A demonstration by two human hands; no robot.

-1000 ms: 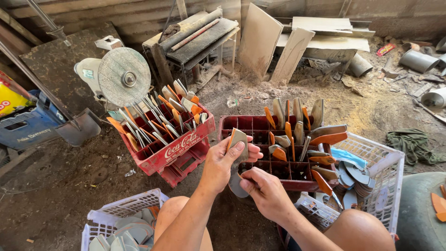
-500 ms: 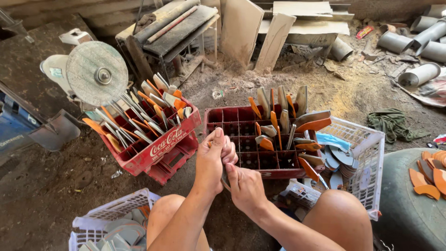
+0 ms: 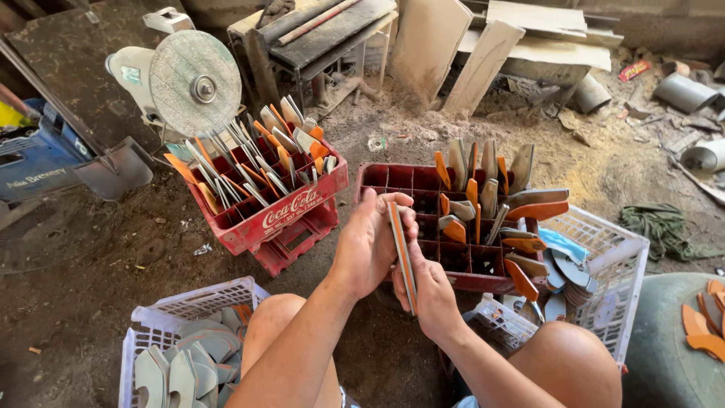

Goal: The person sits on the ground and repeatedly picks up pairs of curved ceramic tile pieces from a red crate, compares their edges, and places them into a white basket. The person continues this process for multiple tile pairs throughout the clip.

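Both my hands meet in the middle of the view, above my knees. My left hand [image 3: 368, 245] and my right hand [image 3: 436, 295] grip one flat metal blade with an orange edge [image 3: 403, 261], held edge-on and pointing away from me. Just beyond my hands stands a red compartment crate [image 3: 393, 178] with several grey blades and orange handles stuck upright in its right half. A second red crate [image 3: 249, 227], tilted on another crate, stands to the left, full of similar blades.
A white plastic basket [image 3: 198, 301] of grey blade blanks sits by my left knee. Another white basket [image 3: 613, 253] holds round metal pieces at right. A grinding wheel [image 3: 195, 83] stands at the back left. Boards, pipes and a metal bench lie behind on the dirt floor.
My hands have closed together around the blade, which now stands edge-on instead of showing its flat side. The view has tilted down and nearer to the crates.
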